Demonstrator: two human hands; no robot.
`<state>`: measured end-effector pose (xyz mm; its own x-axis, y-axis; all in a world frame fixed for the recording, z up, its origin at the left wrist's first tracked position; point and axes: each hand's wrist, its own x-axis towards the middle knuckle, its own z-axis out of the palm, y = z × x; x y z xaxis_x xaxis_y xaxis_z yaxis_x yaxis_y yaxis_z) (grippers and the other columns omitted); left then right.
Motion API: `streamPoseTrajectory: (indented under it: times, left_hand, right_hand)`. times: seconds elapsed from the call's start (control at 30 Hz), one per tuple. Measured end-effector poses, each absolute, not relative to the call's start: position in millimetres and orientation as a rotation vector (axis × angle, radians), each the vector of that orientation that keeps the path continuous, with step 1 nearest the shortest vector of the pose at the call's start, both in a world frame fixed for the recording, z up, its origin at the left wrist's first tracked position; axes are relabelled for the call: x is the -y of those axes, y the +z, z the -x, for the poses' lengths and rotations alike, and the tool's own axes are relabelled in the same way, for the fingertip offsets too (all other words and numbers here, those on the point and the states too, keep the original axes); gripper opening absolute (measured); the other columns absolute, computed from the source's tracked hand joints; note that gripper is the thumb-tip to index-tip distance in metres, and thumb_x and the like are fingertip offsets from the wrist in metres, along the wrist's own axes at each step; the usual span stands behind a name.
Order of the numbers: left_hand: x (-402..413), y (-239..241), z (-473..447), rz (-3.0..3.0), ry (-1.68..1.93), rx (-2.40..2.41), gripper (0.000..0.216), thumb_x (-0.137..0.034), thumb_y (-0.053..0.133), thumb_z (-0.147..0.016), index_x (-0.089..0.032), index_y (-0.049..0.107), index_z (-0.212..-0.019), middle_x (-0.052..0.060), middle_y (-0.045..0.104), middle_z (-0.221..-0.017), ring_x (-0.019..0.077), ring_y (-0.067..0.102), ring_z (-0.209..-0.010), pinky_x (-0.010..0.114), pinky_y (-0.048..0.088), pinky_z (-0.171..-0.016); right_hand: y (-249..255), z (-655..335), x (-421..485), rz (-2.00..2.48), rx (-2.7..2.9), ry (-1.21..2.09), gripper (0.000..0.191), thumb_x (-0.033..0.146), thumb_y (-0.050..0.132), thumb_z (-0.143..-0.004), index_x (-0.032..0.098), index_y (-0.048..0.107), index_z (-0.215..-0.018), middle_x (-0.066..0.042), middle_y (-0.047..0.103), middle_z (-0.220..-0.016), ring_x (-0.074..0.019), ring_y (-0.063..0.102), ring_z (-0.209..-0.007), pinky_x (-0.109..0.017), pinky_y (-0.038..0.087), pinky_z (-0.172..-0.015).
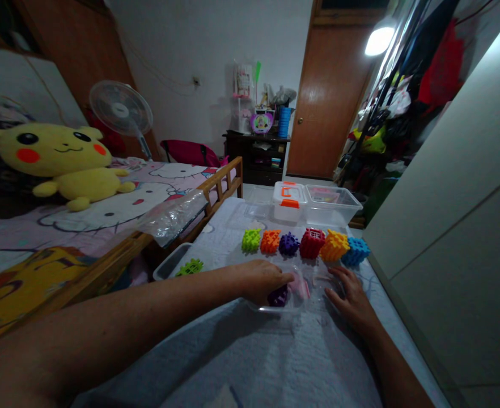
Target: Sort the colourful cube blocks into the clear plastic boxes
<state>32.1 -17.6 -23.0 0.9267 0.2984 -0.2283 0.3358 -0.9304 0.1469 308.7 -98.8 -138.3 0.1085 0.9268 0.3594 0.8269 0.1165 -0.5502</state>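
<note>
Block (278, 297), purple, is in clear box (293, 309); left hand (263, 281) is over it, but whether it grasps, I cannot tell. Right hand (351, 294), at three o'clock of box, is loosely spread. At twelve o'clock, six blocks (311, 245) make row.

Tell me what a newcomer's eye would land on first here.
Most likely the big yellow plush toy lying on the bed at the left, and the bright lamp at the upper right. Next comes the row of six coloured blocks on the pale cloth, just beyond the left hand and right hand.
</note>
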Motion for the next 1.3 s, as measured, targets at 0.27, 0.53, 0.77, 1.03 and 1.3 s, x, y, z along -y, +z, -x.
streamPoseTrajectory:
  times: [0.27,0.53,0.77,1.03,1.3]
  left_hand:
    - [20.4,-1.7,-29.6,-2.777,-0.374,-0.459,0.083,-0.026,0.076,-0.063,-0.023,0.042,-0.138,0.012,0.068,-0.113,0.0292,0.067,-0.094,0.033,0.051,-0.072]
    - [24.2,6.2,-26.0,-2.773,-0.353,-0.571,0.079,-0.024,0.074,-0.067,-0.022,0.043,-0.139,0.012,0.07,-0.11,0.0292,0.066,-0.097,0.034,0.05,-0.076]
    - [30.5,21.5,-4.4,-2.683,-0.042,-0.67,0.06,-0.023,0.065,-0.081,-0.021,0.045,-0.138,0.012,0.063,-0.129,0.0268,0.061,-0.115,0.038,0.047,-0.096]
    - [65.5,-36.0,14.5,-2.055,1.07,-1.165,0.032,-0.036,0.042,-0.095,-0.023,0.056,-0.121,0.008,0.058,-0.131,0.0232,0.051,-0.126,0.041,0.037,-0.111]
    - [85.9,-95.0,6.4,-1.666,1.207,-1.373,0.044,-0.043,0.022,-0.1,-0.022,0.045,-0.131,0.009,0.05,-0.141,0.0214,0.044,-0.135,0.042,0.036,-0.112]
  right_hand:
    - [-141.1,-318.9,106.3,1.818,1.845,0.327,0.071,0.051,0.062,-0.076,0.017,0.047,-0.137,-0.018,0.043,-0.146,-0.0378,0.035,-0.137,-0.057,0.029,-0.111]
    - [-153.4,-328.5,113.4,1.805,1.966,0.363,0.101,0.045,0.076,-0.063,0.023,0.029,-0.151,-0.019,0.032,-0.154,-0.0427,0.027,-0.141,-0.059,0.028,-0.11]
    - [-149.9,-332.9,116.2,1.93,1.965,0.349,0.094,0.045,0.074,-0.063,0.02,0.038,-0.147,-0.02,0.036,-0.15,-0.0413,0.033,-0.139,-0.059,0.031,-0.109]
    - [-144.7,-329.1,114.8,1.989,1.99,0.336,0.093,0.043,0.074,-0.061,0.02,0.043,-0.145,-0.019,0.04,-0.15,-0.0433,0.035,-0.137,-0.061,0.032,-0.108]
    - [-121.8,-336.4,121.4,1.879,1.837,0.4,0.088,0.051,0.071,-0.064,0.019,0.045,-0.141,-0.017,0.047,-0.139,-0.0383,0.043,-0.131,-0.054,0.036,-0.109]
